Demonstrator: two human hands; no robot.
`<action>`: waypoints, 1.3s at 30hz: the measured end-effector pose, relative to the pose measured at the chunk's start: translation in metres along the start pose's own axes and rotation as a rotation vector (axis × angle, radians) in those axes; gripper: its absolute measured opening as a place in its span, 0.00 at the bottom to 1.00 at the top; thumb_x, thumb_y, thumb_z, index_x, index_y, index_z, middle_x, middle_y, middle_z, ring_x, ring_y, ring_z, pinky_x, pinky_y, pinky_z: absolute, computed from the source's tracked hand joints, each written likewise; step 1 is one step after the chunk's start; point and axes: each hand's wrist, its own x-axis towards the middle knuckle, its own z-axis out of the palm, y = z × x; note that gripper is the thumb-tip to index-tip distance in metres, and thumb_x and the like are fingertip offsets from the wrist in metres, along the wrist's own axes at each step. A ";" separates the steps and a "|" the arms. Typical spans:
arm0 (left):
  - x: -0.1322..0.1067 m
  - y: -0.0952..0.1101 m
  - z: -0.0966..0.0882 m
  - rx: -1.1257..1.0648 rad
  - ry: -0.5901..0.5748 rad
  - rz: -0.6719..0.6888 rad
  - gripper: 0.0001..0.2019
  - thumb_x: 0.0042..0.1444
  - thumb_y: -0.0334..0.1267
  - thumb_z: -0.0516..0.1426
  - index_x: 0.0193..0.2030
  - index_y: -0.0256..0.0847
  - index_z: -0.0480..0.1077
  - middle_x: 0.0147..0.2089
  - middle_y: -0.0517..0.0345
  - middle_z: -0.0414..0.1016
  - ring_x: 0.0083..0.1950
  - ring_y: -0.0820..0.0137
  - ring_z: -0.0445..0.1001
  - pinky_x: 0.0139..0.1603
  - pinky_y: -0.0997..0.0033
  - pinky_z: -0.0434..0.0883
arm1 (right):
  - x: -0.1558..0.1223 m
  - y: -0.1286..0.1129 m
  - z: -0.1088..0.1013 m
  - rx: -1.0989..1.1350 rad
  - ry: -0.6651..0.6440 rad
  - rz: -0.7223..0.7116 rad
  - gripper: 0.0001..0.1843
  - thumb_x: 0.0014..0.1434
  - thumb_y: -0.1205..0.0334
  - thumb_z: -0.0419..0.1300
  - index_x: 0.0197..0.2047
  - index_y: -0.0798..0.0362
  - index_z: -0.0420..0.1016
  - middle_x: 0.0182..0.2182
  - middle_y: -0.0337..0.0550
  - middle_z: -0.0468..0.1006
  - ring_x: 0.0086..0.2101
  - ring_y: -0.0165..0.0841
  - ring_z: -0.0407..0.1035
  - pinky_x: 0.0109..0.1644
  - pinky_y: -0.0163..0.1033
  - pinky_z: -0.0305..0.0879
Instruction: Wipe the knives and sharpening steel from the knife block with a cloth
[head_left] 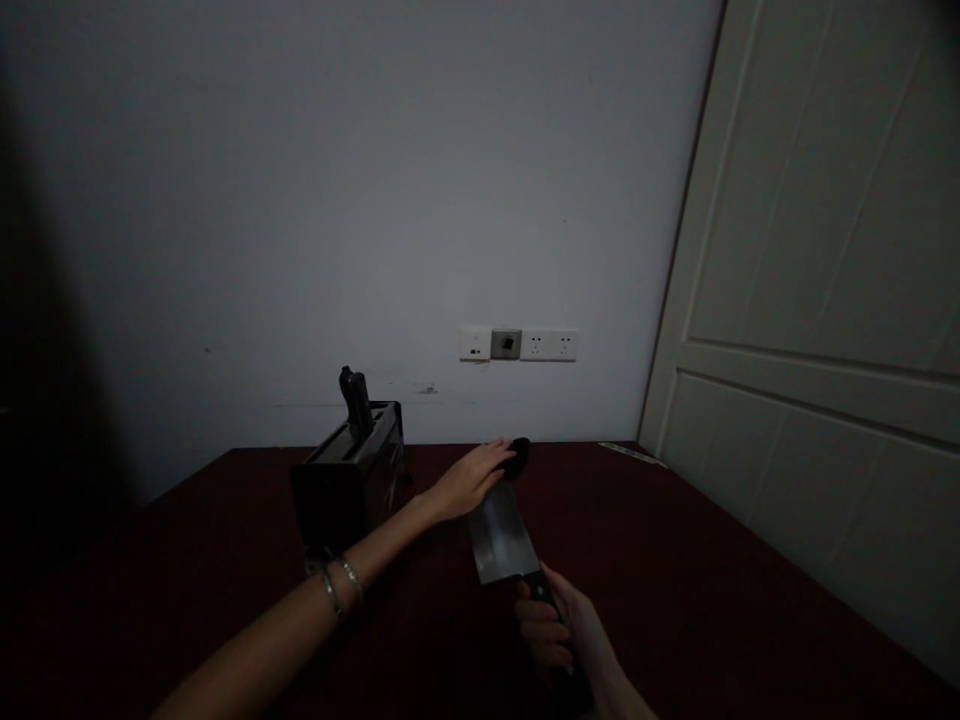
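Note:
My right hand (559, 630) is closed round the black handle of a wide cleaver (501, 532), whose blade points away from me over the dark red table (675, 580). My left hand (471, 478) reaches forward past the blade's far end, fingers laid over a small dark object (519, 455) on the table that I cannot make out. A dark knife block (349, 478) stands just left of my left forearm, with one black knife handle (355, 398) sticking up from it.
A plain wall with a row of sockets (519, 345) runs behind the table. A pale door (825, 300) fills the right side. A thin light strip (631, 453) lies at the table's far right corner. The scene is dim.

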 end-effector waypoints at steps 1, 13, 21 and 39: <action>-0.002 0.001 0.005 0.023 -0.057 0.015 0.19 0.61 0.36 0.46 0.59 0.40 0.60 0.65 0.51 0.55 0.66 0.70 0.50 0.64 0.60 0.51 | -0.001 -0.001 -0.001 -0.004 -0.011 -0.002 0.14 0.51 0.59 0.63 0.29 0.64 0.70 0.14 0.29 0.59 0.12 0.15 0.47 0.10 0.22 0.40; -0.016 0.022 0.023 0.188 -0.379 -0.044 0.26 0.65 0.45 0.36 0.66 0.34 0.45 0.69 0.47 0.40 0.69 0.68 0.35 0.66 0.59 0.42 | 0.001 -0.004 -0.005 -0.037 -0.014 0.017 0.14 0.51 0.55 0.63 0.28 0.60 0.72 0.13 0.28 0.58 0.11 0.17 0.41 0.10 0.24 0.41; -0.008 0.010 0.018 0.375 -0.405 -0.186 0.32 0.63 0.48 0.37 0.66 0.22 0.39 0.68 0.38 0.30 0.68 0.63 0.27 0.66 0.58 0.39 | 0.003 0.003 0.002 -0.071 0.006 0.017 0.15 0.50 0.53 0.63 0.28 0.59 0.71 0.13 0.29 0.60 0.11 0.17 0.42 0.11 0.24 0.43; -0.033 0.046 0.021 0.252 -0.523 0.111 0.28 0.63 0.43 0.39 0.66 0.28 0.41 0.69 0.44 0.35 0.69 0.64 0.32 0.66 0.61 0.41 | 0.004 0.006 0.004 -0.023 -0.044 0.008 0.17 0.48 0.53 0.64 0.24 0.58 0.67 0.12 0.26 0.56 0.10 0.16 0.40 0.11 0.23 0.37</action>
